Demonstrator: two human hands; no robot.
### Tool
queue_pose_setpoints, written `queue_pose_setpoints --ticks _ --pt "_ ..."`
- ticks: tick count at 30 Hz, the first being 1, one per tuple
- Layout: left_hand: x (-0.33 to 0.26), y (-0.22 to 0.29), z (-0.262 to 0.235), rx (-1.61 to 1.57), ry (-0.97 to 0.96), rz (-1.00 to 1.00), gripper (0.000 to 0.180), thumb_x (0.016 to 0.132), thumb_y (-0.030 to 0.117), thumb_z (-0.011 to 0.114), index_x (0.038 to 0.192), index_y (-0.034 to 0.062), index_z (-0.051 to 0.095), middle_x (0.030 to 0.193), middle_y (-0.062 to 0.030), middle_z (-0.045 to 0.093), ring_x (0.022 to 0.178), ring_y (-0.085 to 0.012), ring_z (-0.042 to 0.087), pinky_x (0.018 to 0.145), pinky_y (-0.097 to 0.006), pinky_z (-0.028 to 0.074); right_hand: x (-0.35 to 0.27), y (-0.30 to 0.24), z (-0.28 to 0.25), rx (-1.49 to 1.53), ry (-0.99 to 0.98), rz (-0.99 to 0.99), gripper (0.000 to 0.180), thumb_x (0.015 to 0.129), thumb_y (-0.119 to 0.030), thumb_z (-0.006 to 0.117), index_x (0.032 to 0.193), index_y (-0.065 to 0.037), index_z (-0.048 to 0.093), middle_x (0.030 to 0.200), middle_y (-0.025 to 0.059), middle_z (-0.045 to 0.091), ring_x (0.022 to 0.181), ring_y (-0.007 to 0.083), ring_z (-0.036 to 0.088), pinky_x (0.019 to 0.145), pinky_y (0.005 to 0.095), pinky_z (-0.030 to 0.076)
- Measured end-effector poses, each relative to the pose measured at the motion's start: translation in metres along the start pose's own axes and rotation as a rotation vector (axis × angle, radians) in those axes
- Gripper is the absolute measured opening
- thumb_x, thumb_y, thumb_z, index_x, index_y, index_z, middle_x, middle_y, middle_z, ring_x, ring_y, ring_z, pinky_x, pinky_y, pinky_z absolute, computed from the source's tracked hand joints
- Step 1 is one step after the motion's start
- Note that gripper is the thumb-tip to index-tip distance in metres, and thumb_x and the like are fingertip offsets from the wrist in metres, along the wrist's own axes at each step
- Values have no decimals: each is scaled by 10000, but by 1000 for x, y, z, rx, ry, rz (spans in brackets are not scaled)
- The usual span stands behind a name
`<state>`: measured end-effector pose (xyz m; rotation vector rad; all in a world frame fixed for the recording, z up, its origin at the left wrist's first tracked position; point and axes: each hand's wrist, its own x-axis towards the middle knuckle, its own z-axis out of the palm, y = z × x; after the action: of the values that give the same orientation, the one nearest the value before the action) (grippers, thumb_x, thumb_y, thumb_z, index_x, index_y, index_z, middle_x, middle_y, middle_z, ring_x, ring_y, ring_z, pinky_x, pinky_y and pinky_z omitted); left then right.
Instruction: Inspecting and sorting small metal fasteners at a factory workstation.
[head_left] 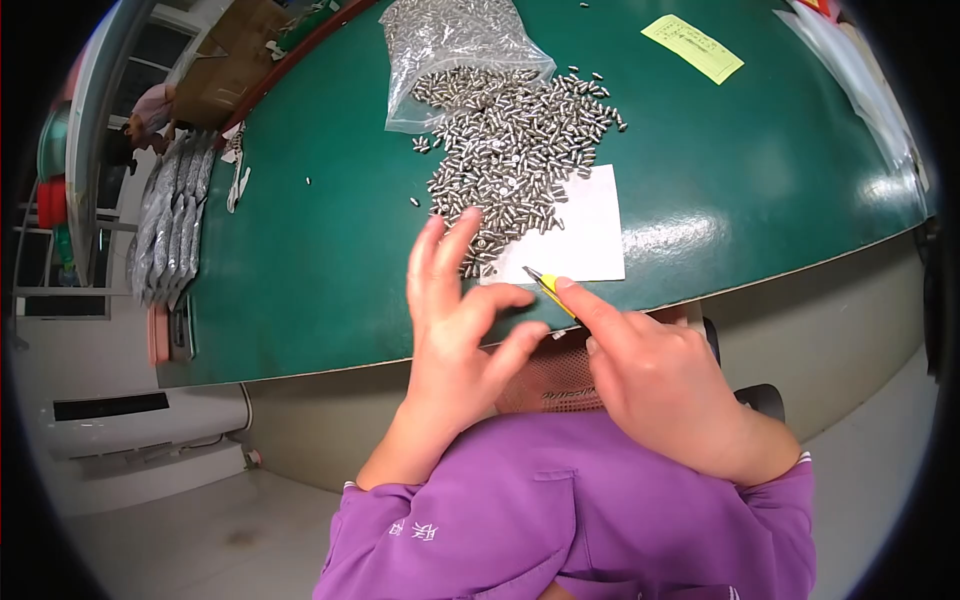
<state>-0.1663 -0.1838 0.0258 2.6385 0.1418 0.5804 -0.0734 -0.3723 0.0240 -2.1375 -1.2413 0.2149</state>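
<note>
1. Far off to the left hand's outer side, a row of flat silvery packets (165,225) lies along the table edge, well apart from the action.
2. Here's the left hand (455,320): fingers spread and loose, gripping nothing, index and middle fingertips (470,220) resting at the near edge of the heap of small metal pins (510,150). This is the hand nearer the pins.
3. The heap itself lies straight ahead of both hands, spilling away from them toward a clear plastic bag (455,45) further out (its mouth is open, more pins inside). Each pin is short, cylindrical, shiny steel-grey; they lie every which way, no common axis.
4. Under the near side of the heap, a white sheet of paper (590,230), smooth and flat, just ahead of the right hand's fingertips.
5. Right hand (660,380) now: closed around a slim yellow tool (550,290), pinched between thumb and forefinger. Its long axis runs from the hand up and leftward, dark tip (528,271) touching the paper's near edge, just beside the closest pins.
6. Everything sits on a glossy green table (750,170), and well beyond the right hand lies a yellow note (692,46).
</note>
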Motion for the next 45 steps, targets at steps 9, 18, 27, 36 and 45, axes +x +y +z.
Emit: queue_pose_setpoints --ticks 9,18,27,36,45 --pt "3 -14 7 168 143 -117 138 783 44 729 882 53 633 1443 -218 420 1386 -474 301 1108 -556 281 0 -2 1 -15 25 -13 615 793 -95 658 1393 -143 527 676 45 552 520 220 612 542 462 487" --pt "3 -12 9 94 129 -112 112 770 24 740 827 43 646 1418 -175 482 1391 -444 320 1118 -529 294 3 -5 6 -2 39 -108 603 804 -78 641 1393 -75 511 699 88 566 516 236 617 491 346 527" --pt "4 -14 9 81 133 -91 123 762 13 736 807 39 625 1405 -165 506 1384 -448 333 1117 -542 290 7 -5 2 16 -9 -88 578 811 -83 637 1377 -65 523 699 106 584 528 253 629 492 365 530" --pt "2 -16 8 49 113 -77 125 752 29 746 804 49 634 1442 -166 478 1387 -465 314 1121 -544 280 13 -12 -11 14 -86 -27 536 819 -40 620 1347 -104 557 683 114 597 570 280 632 550 412 517" --pt "3 -19 3 140 197 -102 157 784 73 746 905 63 647 1471 -208 402 1392 -470 300 1114 -550 281 3 -4 0 -2 47 -37 546 798 -62 647 1336 -113 571 660 72 575 523 240 628 531 392 493"
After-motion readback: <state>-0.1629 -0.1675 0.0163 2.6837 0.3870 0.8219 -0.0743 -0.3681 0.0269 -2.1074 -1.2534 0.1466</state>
